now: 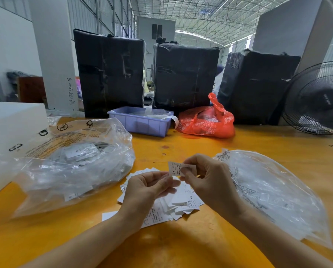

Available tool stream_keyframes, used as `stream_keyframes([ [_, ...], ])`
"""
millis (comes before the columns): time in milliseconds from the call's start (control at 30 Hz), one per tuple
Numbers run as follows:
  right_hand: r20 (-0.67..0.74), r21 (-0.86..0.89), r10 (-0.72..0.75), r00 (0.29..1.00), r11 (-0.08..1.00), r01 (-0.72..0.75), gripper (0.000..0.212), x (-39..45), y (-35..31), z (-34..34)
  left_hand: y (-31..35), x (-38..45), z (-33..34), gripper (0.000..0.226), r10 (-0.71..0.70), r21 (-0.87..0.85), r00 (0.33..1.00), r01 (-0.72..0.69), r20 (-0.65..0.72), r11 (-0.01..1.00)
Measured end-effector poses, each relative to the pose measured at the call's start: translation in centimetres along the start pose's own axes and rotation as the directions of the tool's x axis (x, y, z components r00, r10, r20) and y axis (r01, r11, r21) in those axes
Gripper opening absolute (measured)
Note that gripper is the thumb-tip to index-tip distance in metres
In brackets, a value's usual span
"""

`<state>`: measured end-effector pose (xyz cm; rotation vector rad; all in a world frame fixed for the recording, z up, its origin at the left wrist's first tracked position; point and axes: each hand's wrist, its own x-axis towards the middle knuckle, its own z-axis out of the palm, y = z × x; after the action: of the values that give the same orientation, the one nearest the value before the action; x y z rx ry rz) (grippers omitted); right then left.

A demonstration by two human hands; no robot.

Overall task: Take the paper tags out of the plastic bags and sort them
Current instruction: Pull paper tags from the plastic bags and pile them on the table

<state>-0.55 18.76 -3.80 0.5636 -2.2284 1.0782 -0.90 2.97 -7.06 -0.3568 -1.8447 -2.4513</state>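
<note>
both hands [181,182] grip one tag [174,168] (marked XS) | clear bags [71,163] flank | red bag [206,120] behind

Bright, even daylight falls from the translucent roof [210,18]; soft shadows lie on the bench [200,238]; wide-angle bending warps the edges.

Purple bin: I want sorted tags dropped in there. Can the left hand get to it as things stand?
Probably yes. The purple bin sits open-topped at the table's far side, bare table before it, but the left hand holds a tag with the right hand.
</note>
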Motion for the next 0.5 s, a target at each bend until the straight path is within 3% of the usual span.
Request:
stream_keyframes([
  [367, 0.080, 0.007, 0.025, 0.996, 1.000, -0.026, 0.007, 0.29, -0.01, -0.45, -0.01, 0.08, -0.07, 0.031, -0.022, 0.071, 0.996, 0.016, 0.088, 0.997],
  [500, 0.156, -0.019, 0.067, 0.986, 0.998, -0.065, 0.021, 0.57, -0.04, -0.87, -0.01, 0.11, 0.01, 0.028, 0.016, 0.149, 0.998, -0.026, 0.063, 0.988],
])
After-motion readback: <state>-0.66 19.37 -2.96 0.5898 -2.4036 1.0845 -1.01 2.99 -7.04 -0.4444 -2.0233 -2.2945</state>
